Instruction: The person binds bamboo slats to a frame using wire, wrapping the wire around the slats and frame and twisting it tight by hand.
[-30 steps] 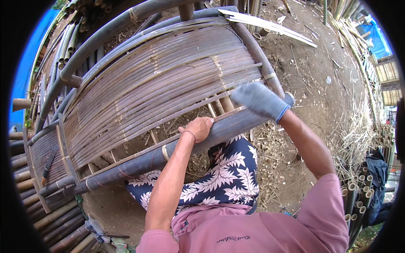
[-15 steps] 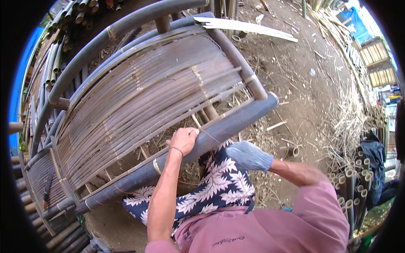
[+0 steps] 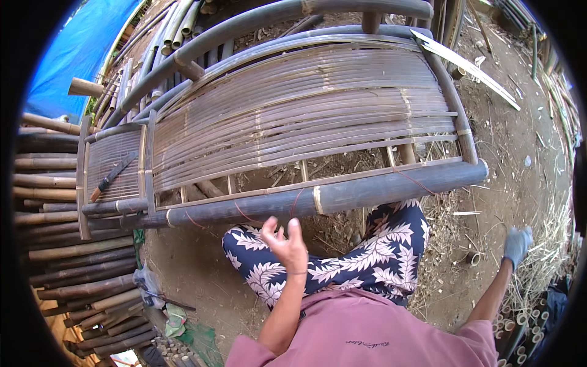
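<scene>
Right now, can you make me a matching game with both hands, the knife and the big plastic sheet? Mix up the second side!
Things:
1. left hand
2. right hand
3. knife
4. plastic sheet

Places, colours and states:
A. lying on the small slatted panel
B. bare, with the fingers apart from the thumb
C. bright blue, at the upper left of the picture
D. gloved in grey, out at the right side

Right pairs: 1-B, 2-D, 3-A, 4-C
</scene>
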Demonstrator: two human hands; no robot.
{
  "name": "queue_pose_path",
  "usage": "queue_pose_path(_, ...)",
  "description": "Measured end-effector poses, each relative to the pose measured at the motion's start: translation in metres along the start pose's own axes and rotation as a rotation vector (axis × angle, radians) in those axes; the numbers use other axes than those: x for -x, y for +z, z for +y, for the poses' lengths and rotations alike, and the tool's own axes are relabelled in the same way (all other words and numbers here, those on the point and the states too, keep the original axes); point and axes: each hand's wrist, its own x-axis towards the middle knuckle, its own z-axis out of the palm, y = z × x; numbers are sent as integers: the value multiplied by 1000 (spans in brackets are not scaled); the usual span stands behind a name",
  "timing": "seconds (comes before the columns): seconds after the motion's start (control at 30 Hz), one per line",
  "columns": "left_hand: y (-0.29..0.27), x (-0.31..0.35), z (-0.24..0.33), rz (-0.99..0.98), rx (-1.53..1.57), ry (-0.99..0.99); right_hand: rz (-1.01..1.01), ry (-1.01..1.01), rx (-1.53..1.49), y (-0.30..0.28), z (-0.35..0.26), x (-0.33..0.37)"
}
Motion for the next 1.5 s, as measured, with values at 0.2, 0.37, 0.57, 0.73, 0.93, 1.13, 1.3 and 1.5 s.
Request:
queue_pose_path(0.2, 1, 25, -51, -506, 219, -281, -350, -666, -424, -143, -147, 140)
queue_pose_path(0.37, -11, 77, 23, -1316, -54, 429, -1845, -349, -1558, -236, -306, 249)
queue_pose_path(0.57, -12, -2, 38, -776, 220, 614, -732, -667, -1468, -371, -263, 225)
queue_pose_path(0.73, -31, -98, 29, -376, -411, 581, -496, -471, -1473, -375, -209, 202)
queue_pose_path(0.93, -26, -133, -13, -595, -388, 751, -623, -485, -1460, -366, -216, 210)
queue_pose_path(1.13, -39, -194, -6, -782, -72, 89, -628, -591, -1447, -366, -226, 209)
queue_pose_path(1.3, -51, -181, 71, -997, 128, 441, -481, -985, -1514, -390, -219, 198)
queue_pose_path(1.5, 19, -116, 91, -993, -33, 351, 22, -613, -1532, -435, -237, 133)
